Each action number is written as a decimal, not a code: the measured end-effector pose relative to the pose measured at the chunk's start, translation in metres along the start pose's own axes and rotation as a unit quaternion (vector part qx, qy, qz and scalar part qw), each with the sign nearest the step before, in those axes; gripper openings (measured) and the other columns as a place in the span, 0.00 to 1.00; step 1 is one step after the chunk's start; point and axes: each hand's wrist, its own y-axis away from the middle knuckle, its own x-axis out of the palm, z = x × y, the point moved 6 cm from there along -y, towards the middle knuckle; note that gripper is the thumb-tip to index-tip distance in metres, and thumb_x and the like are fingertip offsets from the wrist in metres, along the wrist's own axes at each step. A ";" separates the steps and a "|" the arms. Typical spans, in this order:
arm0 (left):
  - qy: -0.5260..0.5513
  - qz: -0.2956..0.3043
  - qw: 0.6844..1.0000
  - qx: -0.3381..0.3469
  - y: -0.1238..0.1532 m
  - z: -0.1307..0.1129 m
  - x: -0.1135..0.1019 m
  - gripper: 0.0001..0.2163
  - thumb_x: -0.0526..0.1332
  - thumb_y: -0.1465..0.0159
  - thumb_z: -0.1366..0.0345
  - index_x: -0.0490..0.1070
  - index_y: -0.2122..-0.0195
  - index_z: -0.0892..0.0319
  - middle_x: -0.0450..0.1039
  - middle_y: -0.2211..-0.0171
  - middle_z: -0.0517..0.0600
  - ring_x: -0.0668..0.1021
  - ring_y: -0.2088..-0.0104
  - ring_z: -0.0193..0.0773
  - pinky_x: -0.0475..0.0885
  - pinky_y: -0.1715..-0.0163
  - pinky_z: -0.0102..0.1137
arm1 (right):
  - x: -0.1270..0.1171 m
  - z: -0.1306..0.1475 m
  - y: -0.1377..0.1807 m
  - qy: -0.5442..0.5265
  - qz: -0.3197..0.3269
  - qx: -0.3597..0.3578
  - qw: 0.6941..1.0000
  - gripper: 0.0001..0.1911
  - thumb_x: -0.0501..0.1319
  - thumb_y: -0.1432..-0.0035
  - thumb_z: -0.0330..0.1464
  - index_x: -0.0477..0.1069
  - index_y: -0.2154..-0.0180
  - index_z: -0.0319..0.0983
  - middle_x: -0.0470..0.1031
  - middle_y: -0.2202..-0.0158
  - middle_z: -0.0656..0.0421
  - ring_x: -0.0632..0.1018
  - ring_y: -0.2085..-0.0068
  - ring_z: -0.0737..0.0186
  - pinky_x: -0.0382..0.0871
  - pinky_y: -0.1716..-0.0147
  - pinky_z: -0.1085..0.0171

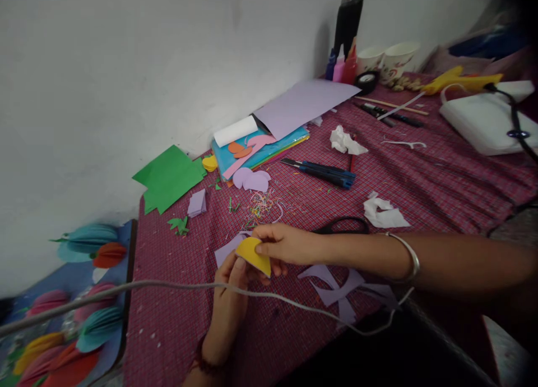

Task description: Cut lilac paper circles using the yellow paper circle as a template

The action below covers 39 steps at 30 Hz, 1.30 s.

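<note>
A folded yellow paper piece [253, 254] is pinched between both hands above the red checked tablecloth [176, 314]. My right hand [283, 244], with a silver bangle on its wrist, grips the piece from the right. From below, my left hand [230, 286] holds its lower edge with thumb and fingers. A lilac paper scrap [226, 250] lies under the hands. Black scissors [341, 226] rest just behind my right forearm. Lilac offcuts [336, 289] lie in front of it.
A stack of coloured paper [269, 143] with a lilac sheet, green paper [168, 176], blue cutters [323, 172], crumpled white scraps [380, 213], bottles, cups and a white pad sit farther back. A white cord [126, 289] crosses the foreground. Paper decorations [88, 241] lie at left.
</note>
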 end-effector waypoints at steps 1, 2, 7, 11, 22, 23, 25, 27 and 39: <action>0.010 0.007 1.000 0.000 -0.001 0.000 0.001 0.15 0.61 0.41 0.52 0.75 0.64 0.61 0.75 0.73 0.51 0.76 0.76 0.36 0.71 0.79 0.28 | 0.000 0.000 0.000 0.005 0.001 -0.005 1.000 0.07 0.48 0.36 0.22 0.60 0.65 0.37 0.67 0.80 0.68 0.67 0.85 0.77 0.62 0.86 0.78; 0.017 0.013 1.000 -0.002 -0.001 0.000 0.002 0.17 0.60 0.40 0.51 0.75 0.64 0.62 0.75 0.73 0.51 0.76 0.75 0.37 0.72 0.79 0.29 | 0.000 0.001 0.000 0.009 0.003 -0.009 1.000 0.07 0.48 0.36 0.22 0.60 0.65 0.37 0.67 0.80 0.68 0.67 0.85 0.77 0.62 0.86 0.77; 0.000 0.008 1.000 -0.021 -0.002 0.006 -0.001 0.14 0.59 0.39 0.55 0.75 0.62 0.61 0.76 0.71 0.53 0.78 0.72 0.39 0.74 0.75 0.31 | 0.002 0.002 0.001 0.020 0.008 -0.014 1.000 0.07 0.48 0.37 0.22 0.60 0.65 0.37 0.67 0.80 0.68 0.68 0.84 0.75 0.64 0.84 0.75; -0.110 -0.049 0.992 0.020 -0.002 0.005 -0.011 0.12 0.65 0.44 0.60 0.74 0.62 0.60 0.77 0.69 0.51 0.78 0.71 0.38 0.74 0.71 0.31 | 0.003 0.000 0.000 0.039 -0.012 -0.013 0.999 0.07 0.50 0.39 0.21 0.60 0.65 0.37 0.68 0.80 0.67 0.69 0.83 0.74 0.64 0.83 0.74; -0.612 -0.115 0.634 0.460 0.025 -0.070 0.026 0.07 0.62 0.46 0.75 0.67 0.68 0.58 0.71 0.70 0.50 0.73 0.69 0.38 0.70 0.68 0.30 | 0.016 -0.002 0.002 -0.310 0.119 0.014 0.943 0.11 0.62 0.49 0.24 0.65 0.63 0.37 0.75 0.74 0.63 0.78 0.75 0.70 0.74 0.71 0.69; -0.617 -0.117 0.626 0.462 0.024 -0.076 0.029 0.07 0.62 0.46 0.75 0.67 0.68 0.59 0.71 0.70 0.51 0.73 0.68 0.38 0.70 0.68 0.31 | 0.016 -0.001 0.002 -0.321 0.129 0.013 0.938 0.11 0.63 0.50 0.25 0.66 0.63 0.36 0.75 0.74 0.62 0.78 0.75 0.70 0.74 0.71 0.69; -0.614 -0.126 0.636 0.451 0.018 -0.088 0.033 0.06 0.62 0.46 0.75 0.67 0.70 0.59 0.70 0.71 0.50 0.73 0.70 0.37 0.69 0.69 0.30 | 0.013 0.002 0.003 -0.331 0.128 0.003 0.935 0.11 0.65 0.51 0.26 0.67 0.64 0.35 0.76 0.74 0.61 0.78 0.75 0.70 0.73 0.72 0.70; -0.587 -0.150 0.679 0.416 0.006 -0.102 0.033 0.05 0.62 0.47 0.74 0.67 0.73 0.58 0.68 0.74 0.47 0.71 0.73 0.34 0.67 0.72 0.29 | 0.005 0.007 0.002 -0.325 0.109 -0.012 0.939 0.10 0.66 0.51 0.24 0.68 0.65 0.34 0.76 0.75 0.61 0.77 0.76 0.70 0.74 0.73 0.70; -0.220 -0.083 0.972 0.017 -0.142 -0.060 0.021 0.11 0.68 0.51 0.63 0.69 0.72 0.62 0.71 0.76 0.47 0.74 0.77 0.31 0.71 0.73 0.28 | -0.111 0.041 0.002 -0.192 -0.252 -0.153 0.936 0.06 0.55 0.40 0.23 0.66 0.69 0.36 0.68 0.81 0.67 0.67 0.85 0.76 0.65 0.84 0.75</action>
